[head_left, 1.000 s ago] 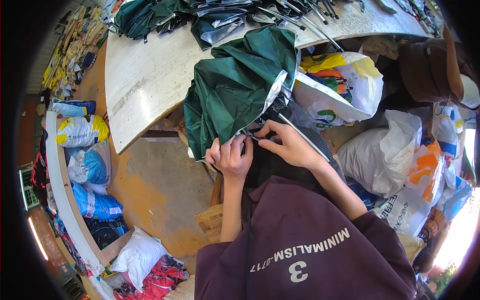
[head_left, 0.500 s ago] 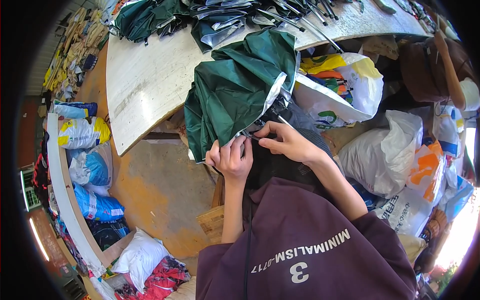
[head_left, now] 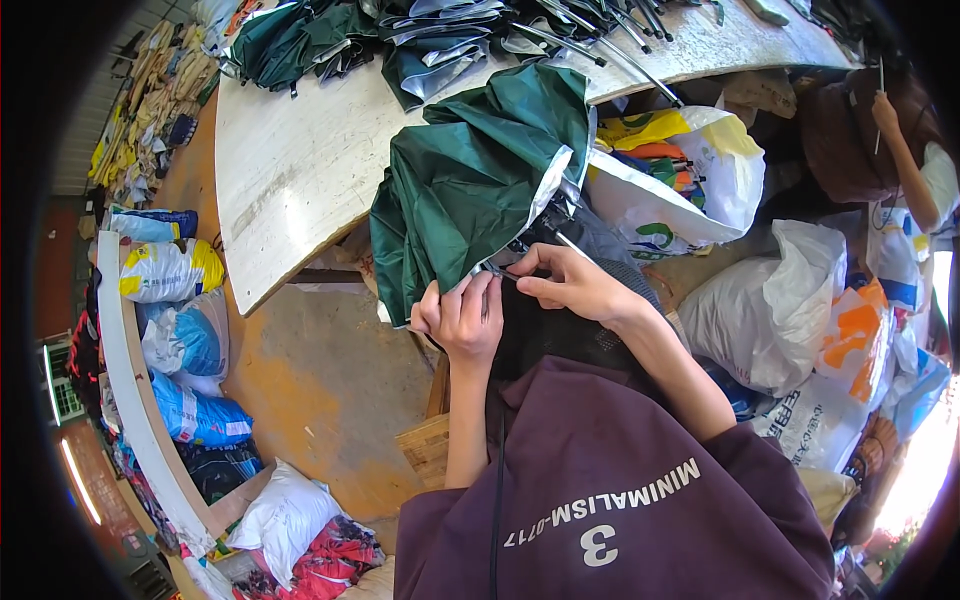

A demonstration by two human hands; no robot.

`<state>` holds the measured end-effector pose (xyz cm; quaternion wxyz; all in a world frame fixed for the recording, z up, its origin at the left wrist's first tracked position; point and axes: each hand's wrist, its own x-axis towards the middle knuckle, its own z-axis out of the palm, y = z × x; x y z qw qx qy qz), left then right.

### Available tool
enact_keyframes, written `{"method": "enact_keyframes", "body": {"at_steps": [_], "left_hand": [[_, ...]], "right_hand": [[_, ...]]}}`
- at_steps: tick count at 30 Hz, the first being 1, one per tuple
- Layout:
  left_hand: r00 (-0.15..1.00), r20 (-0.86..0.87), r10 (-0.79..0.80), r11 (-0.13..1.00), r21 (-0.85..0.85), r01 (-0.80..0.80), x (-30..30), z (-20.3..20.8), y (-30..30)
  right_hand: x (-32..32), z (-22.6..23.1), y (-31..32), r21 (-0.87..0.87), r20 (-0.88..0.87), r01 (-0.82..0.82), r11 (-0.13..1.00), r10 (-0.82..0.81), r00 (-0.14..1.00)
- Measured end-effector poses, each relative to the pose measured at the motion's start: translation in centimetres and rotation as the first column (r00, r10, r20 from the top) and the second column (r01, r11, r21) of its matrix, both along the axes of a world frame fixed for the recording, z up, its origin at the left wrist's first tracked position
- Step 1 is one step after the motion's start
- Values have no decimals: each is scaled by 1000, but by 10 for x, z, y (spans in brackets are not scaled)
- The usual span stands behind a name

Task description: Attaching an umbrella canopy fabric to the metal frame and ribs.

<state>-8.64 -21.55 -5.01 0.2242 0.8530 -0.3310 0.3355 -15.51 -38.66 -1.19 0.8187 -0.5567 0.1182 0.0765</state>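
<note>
A dark green umbrella (head_left: 455,190) with a silver lining lies partly folded in front of me, its upper part over the table edge. My left hand (head_left: 465,312) grips the near edge of its cloth, fingers curled. Close beside it, my right hand (head_left: 575,285) pinches at the same spot, thumb and forefinger at the tip of a thin dark rib. The two hands nearly touch there. Black ribs and a metal shaft (head_left: 568,240) show under the lining, to the right of the cloth. Exactly what sits between the fingertips is too small to make out.
A white table (head_left: 290,180) bears a pile of green umbrellas (head_left: 440,45) with their shafts. To its right stands a white bag (head_left: 735,170) of colourful cloth. Stuffed sacks (head_left: 770,300) crowd my right, with more bags (head_left: 190,410) at left. Another person's arm (head_left: 905,160) appears far right.
My hands and the umbrella hold almost the same place. At the far right, the other person's arm has moved, with a thin rod upright in that hand.
</note>
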Motion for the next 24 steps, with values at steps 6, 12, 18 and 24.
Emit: {"method": "enact_keyframes", "body": {"at_steps": [6,12,18,24], "left_hand": [[1000,-7,-8,1000,-8,8,1,2,-1],[1000,-7,4,1000,-7,-4,4,3,0],[1000,15,-11,1000,21,10,4,4,2],[999,37,3,1000,-2,-2,5,7,4]], "right_hand": [[0,-2,-1,25,-6,-10,1000,10,1000],[-5,2,0,-389,83,37,921,-5,997],[-2,26,7,-626,276,112,772,84,958],[-14,36,0,-677,250,81,732,125,960]]}}
